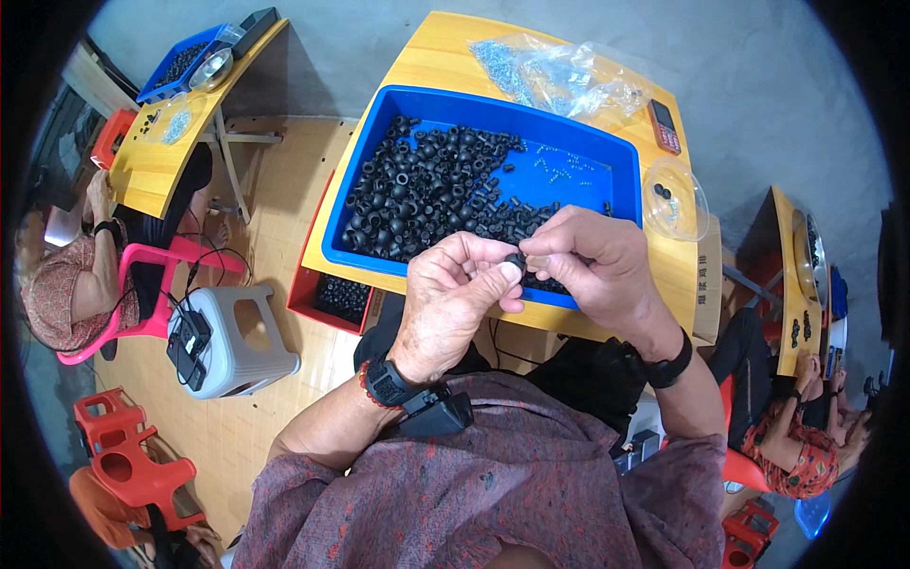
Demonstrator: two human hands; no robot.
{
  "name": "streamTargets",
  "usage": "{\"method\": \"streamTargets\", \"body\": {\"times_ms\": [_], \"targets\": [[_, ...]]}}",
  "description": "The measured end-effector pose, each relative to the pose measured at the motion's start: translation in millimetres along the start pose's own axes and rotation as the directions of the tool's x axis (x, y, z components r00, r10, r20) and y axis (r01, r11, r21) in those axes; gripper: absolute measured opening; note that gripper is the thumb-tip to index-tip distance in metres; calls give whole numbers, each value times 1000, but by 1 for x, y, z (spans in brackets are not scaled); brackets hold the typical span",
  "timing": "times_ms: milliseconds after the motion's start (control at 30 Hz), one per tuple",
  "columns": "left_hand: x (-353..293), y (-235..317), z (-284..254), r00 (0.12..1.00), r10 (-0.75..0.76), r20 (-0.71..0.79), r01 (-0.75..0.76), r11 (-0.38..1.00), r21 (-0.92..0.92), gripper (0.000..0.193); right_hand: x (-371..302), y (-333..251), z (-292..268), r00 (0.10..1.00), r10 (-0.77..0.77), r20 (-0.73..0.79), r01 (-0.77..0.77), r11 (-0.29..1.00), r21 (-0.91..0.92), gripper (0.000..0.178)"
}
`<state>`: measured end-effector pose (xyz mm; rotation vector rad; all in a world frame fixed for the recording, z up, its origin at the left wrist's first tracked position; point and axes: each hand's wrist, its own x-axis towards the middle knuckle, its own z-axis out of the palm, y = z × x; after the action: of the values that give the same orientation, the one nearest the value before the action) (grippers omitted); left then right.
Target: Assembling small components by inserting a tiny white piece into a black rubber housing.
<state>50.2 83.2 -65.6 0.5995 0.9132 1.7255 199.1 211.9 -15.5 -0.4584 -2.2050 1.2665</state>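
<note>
Over the near edge of the blue tray [618, 155], my two hands meet at the fingertips. My left hand [453, 289] pinches a small black plastic part [516, 260] between thumb and forefinger. Close against it, my right hand [597, 266] has its thumb and forefinger pressed together; what lies between them is too small to make out. Many loose black plastic parts [408, 190], some round caps and some short sleeves, heap up in the tray's left and middle. Small shiny metal pieces [561, 163] are scattered on the tray's floor at the right.
On the yellow table [427, 47] lie a clear bag of small metal pieces [512, 71], a red-and-black phone [664, 128] and a clear round dish [678, 213]. A red bin [308, 302] of black parts stands below left. A grey stool [232, 332] is beside it. Other people work at both sides.
</note>
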Motion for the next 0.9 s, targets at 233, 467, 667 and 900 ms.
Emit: {"method": "streamTargets", "body": {"times_ms": [233, 467, 667, 900], "targets": [[-7, -4, 5, 999, 11, -30, -10, 999, 50, 13, -4, 2, 0, 994, -92, 60, 98, 988, -120, 21], [-9, -1, 9, 998, -49, -45, 48, 999, -17, 14, -7, 2, -1, 980, -192, 55, 199, 960, -198, 25], [-12, 0, 13, 993, -116, -29, 113, 990, -81, 16, -12, -1, -5, 964, -251, 87, 265, 934, -238, 28], [-13, 0, 11, 971, -235, -43, 230, 968, -105, 13, -16, -1, -6, 956, -274, 103, 293, 912, -288, 30]]}}
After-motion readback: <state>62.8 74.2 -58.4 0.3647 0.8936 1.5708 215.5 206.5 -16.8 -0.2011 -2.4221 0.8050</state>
